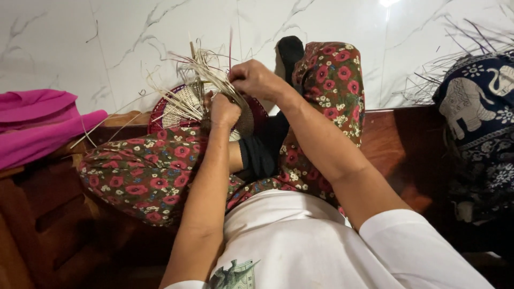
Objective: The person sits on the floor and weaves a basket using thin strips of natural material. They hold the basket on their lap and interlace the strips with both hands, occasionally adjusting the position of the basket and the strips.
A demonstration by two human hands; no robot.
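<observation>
Straw-pale strips (201,69) rise from a half-woven round basket (184,104) resting on the person's knee. Left hand (223,111) grips the rim, fingers curled shut; right hand (256,78) pinches a strip. Weaving appears under way; the next pass likely calls for steady tension.

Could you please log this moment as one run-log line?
left hand: grips woven basket | right hand: pinches loose straw strands | basket rests on floral-trousered knee
</observation>
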